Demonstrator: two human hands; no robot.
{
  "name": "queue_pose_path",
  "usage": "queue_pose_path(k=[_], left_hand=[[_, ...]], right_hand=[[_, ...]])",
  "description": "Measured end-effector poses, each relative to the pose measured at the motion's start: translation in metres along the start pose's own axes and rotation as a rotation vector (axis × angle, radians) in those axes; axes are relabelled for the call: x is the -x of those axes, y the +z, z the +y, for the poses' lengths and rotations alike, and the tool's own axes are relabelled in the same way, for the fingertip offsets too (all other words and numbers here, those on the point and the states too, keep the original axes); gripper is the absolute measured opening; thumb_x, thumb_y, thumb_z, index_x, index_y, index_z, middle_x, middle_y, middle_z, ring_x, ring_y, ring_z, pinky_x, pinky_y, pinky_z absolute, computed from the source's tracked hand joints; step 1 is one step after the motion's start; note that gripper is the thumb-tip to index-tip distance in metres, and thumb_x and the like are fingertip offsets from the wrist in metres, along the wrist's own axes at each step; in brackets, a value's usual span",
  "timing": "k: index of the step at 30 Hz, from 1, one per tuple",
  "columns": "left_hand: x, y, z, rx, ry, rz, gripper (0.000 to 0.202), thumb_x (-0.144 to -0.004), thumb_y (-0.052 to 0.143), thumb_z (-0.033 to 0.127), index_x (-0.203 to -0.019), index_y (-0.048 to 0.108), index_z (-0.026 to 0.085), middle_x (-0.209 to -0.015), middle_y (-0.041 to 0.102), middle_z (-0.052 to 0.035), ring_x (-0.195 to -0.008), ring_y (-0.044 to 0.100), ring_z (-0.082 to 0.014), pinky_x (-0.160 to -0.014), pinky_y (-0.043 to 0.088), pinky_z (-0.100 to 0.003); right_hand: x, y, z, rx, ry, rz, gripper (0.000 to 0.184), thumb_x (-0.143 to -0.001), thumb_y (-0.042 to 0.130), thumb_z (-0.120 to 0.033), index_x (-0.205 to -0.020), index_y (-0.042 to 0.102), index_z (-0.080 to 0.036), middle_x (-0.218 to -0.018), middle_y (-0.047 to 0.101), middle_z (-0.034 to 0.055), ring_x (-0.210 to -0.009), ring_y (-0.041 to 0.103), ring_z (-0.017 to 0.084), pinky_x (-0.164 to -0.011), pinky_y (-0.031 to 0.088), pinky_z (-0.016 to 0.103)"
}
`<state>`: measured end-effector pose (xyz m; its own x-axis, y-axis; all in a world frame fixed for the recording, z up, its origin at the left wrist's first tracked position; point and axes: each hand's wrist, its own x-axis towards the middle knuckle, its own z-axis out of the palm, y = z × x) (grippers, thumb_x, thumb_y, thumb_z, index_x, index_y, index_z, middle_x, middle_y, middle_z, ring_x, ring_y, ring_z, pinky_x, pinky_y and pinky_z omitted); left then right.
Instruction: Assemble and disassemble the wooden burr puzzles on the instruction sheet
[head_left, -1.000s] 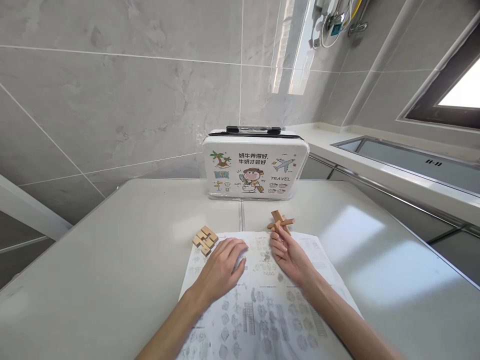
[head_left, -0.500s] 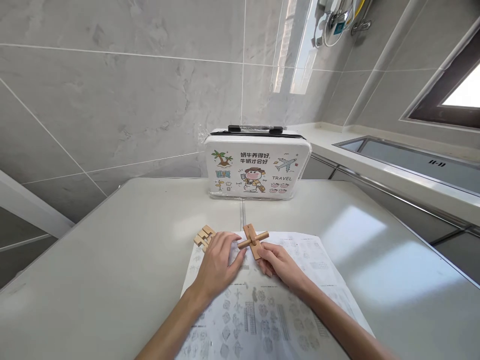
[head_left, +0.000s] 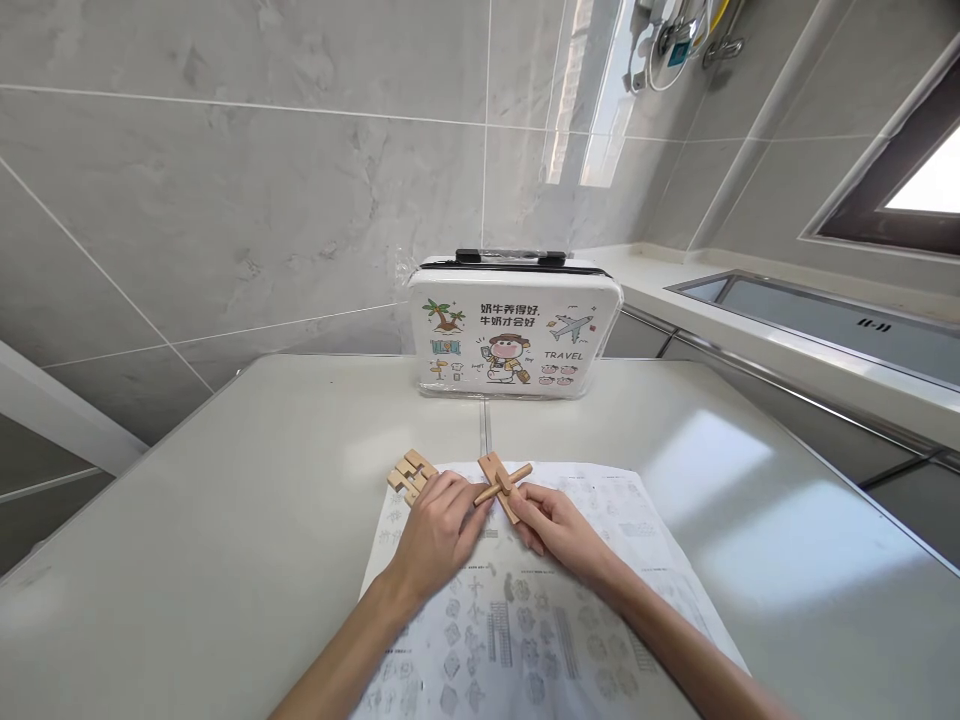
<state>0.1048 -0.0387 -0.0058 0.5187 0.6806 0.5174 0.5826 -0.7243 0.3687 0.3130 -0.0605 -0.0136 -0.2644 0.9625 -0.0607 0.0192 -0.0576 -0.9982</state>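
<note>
A cross-shaped wooden puzzle piece is held above the printed instruction sheet. My right hand pinches its near end, fingers closed. My left hand has its fingertips on the piece's left arm, fingers curled around it. A small stack of loose wooden puzzle blocks lies on the table just left of my left hand, by the sheet's top left corner.
A small white suitcase-shaped case with cartoon prints stands at the back of the white table, against the grey tiled wall. A counter with a sunken steel sink runs along the right.
My right hand brought the wooden cross piece from the far right of the sheet toward the middle. My left hand rose from the paper and took hold of its left arm.
</note>
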Motion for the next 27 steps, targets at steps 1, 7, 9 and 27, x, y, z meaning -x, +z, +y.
queue_pose_path(k=[1, 7, 9, 27], left_hand=[[-0.0004, -0.0004, 0.0005, -0.007, 0.004, 0.008, 0.019, -0.109, 0.050, 0.026, -0.106, 0.068, 0.020, -0.088, 0.070, -0.0059, -0.090, 0.060, -0.0244, -0.080, 0.049, -0.039], [-0.0015, -0.0005, 0.0011, -0.053, 0.035, 0.062, 0.018, -0.107, 0.053, 0.024, -0.103, 0.070, 0.020, -0.084, 0.070, -0.0045, -0.086, 0.060, -0.0224, -0.077, 0.048, -0.037], [-0.0016, -0.0006, 0.0009, -0.056, 0.034, 0.067, 0.018, -0.107, 0.053, 0.025, -0.105, 0.071, 0.020, -0.083, 0.070, -0.0041, -0.085, 0.060, -0.0220, -0.077, 0.048, -0.036], [-0.0008, -0.0024, 0.0021, -0.067, 0.034, 0.090, 0.022, -0.107, 0.053, 0.025, -0.117, 0.073, 0.022, -0.080, 0.071, -0.0040, -0.081, 0.061, -0.0222, -0.075, 0.048, -0.037]], right_hand=[[0.0002, 0.0004, -0.0008, 0.001, 0.003, 0.009, 0.053, -0.096, 0.060, -0.070, -0.073, 0.056, -0.022, -0.053, 0.050, -0.0055, -0.045, 0.039, 0.011, -0.049, 0.031, 0.026], [-0.0001, 0.0009, -0.0003, -0.018, -0.015, 0.072, 0.056, -0.093, 0.063, -0.072, -0.070, 0.052, -0.023, -0.052, 0.048, -0.0058, -0.044, 0.037, 0.010, -0.047, 0.031, 0.026], [0.0001, 0.0011, 0.0001, -0.014, -0.032, 0.081, 0.055, -0.094, 0.063, -0.071, -0.069, 0.052, -0.023, -0.052, 0.048, -0.0059, -0.045, 0.038, 0.010, -0.048, 0.031, 0.026], [0.0015, 0.0030, -0.0010, -0.001, -0.061, 0.099, 0.055, -0.094, 0.063, -0.071, -0.071, 0.051, -0.023, -0.054, 0.047, -0.0055, -0.047, 0.039, 0.012, -0.051, 0.034, 0.027]])
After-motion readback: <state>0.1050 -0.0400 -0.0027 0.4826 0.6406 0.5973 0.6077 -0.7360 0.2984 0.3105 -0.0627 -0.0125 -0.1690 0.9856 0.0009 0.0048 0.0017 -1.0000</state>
